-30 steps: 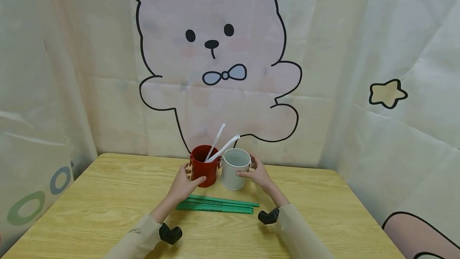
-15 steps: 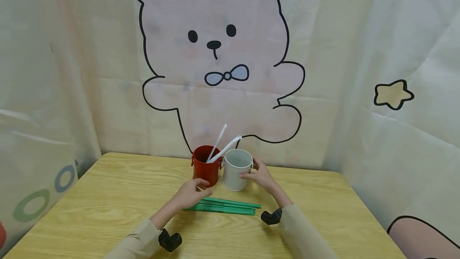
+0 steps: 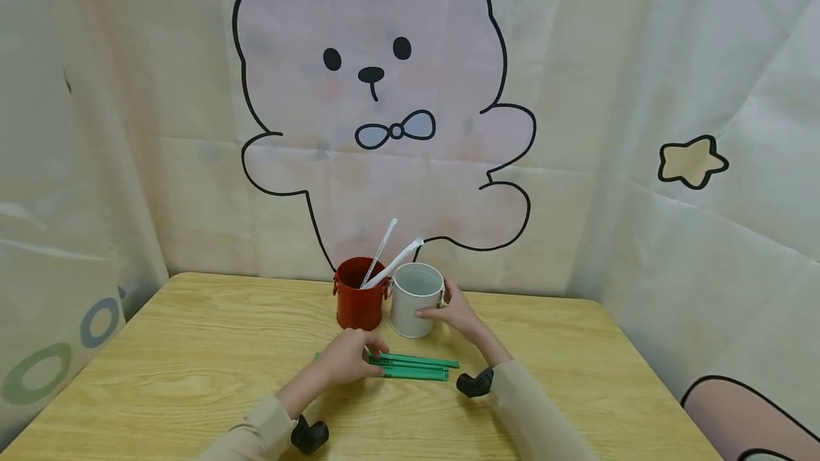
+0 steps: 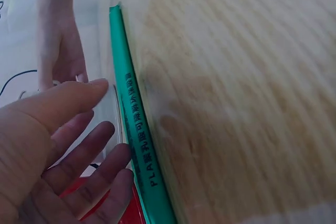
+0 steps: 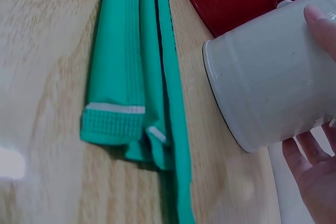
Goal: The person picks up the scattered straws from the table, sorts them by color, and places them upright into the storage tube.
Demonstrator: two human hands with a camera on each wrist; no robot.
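Observation:
Several green wrapped straws [image 3: 416, 374] lie side by side on the table, printed with dark lettering that shows in the left wrist view. Over their left part is my left hand [image 3: 349, 358], its fingers loosely bent and its fingertips right at the wrappers [image 4: 137, 129]. My right hand [image 3: 460, 313] grips a small white bucket [image 3: 408, 311], thumb on the near side and fingers round the right side. Beside it stands a red bucket [image 3: 359, 308], upright, with two white wrapped straws [image 3: 398, 262] leaning out of it. The white bucket's visible interior shows no straws.
Both buckets stand on the wood-grain table [image 3: 211, 354] near its back edge. Behind and at the sides hang pale curtains [image 3: 576, 219] with a cartoon animal and a star. A black wrist camera [image 3: 475, 383] sits at each sleeve.
My left hand has let go of the red bucket and come down toward me onto the green straws. My right hand keeps its grip on the white bucket.

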